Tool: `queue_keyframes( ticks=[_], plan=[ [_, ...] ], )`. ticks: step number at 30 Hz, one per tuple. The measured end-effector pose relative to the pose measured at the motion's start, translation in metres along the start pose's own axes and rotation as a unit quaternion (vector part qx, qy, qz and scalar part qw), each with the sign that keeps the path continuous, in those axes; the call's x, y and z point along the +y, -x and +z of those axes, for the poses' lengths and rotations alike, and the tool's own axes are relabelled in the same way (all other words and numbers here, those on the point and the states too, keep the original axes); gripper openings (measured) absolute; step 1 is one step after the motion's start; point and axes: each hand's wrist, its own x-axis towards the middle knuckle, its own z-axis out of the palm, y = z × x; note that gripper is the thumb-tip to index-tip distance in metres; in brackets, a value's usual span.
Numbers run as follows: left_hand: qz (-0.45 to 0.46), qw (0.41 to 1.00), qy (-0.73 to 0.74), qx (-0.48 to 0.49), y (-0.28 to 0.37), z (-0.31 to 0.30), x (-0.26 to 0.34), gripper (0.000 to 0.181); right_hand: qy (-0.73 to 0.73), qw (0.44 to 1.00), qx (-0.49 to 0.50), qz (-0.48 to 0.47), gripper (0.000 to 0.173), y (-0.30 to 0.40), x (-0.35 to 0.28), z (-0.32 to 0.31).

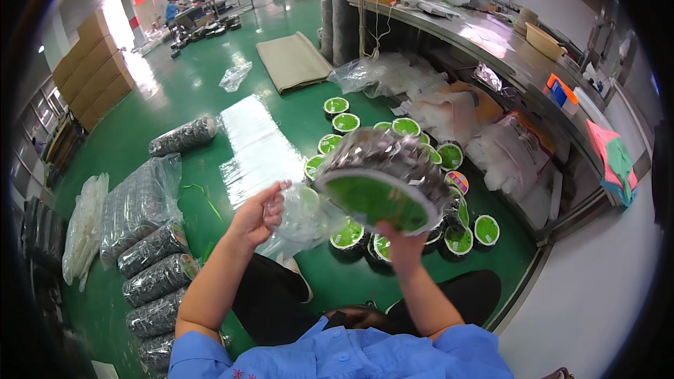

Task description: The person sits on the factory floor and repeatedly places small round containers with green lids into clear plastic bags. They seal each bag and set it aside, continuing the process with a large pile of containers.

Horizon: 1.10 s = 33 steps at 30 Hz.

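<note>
My left hand (261, 214) grips the edge of a clear plastic bag (308, 218), which hangs from the fingers toward the middle. In my right hand (405, 242) is a round, dark roll in shiny wrapping (384, 155), tilted so that its green end label with a white rim faces me. The roll is raised beside the bag, and a little blurred. I cannot tell whether it touches the bag. Beneath and around it, several similar green-labelled rolls (346, 234) stand on the green floor; one roll bears an orange and purple label (456, 182).
Flat clear plastic bags (260, 142) lie ahead on the floor. To the left are bagged rolls (142, 208) and a row of wrapped stacks (158, 279). A metal workbench (474, 37) runs along the right, with plastic sacks (505, 155) under it. A person (172, 10) sits far off.
</note>
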Motion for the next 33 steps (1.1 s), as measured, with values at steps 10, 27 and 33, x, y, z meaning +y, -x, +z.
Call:
queue_keyframes(
  ticks=[10, 27, 33],
  plan=[
    [0.482, 0.399, -0.780, -0.011, 0.061, 0.089, -0.092, 0.036, 0.291, 0.949, -0.122, -0.011, 0.050, 0.016, 0.017, 0.047],
    [0.253, 0.926, -0.269, -0.073, 0.051, 0.078, -0.216, 0.029, 0.676, 0.716, -0.163, -0.060, 0.054, 0.033, 0.141, -0.059],
    [-0.029, 0.873, -0.219, -0.436, 0.114, 0.171, -0.224, 0.038, 0.709, 0.643, -0.278, -0.078, 0.039, -0.001, 0.138, -0.081]
  ],
)
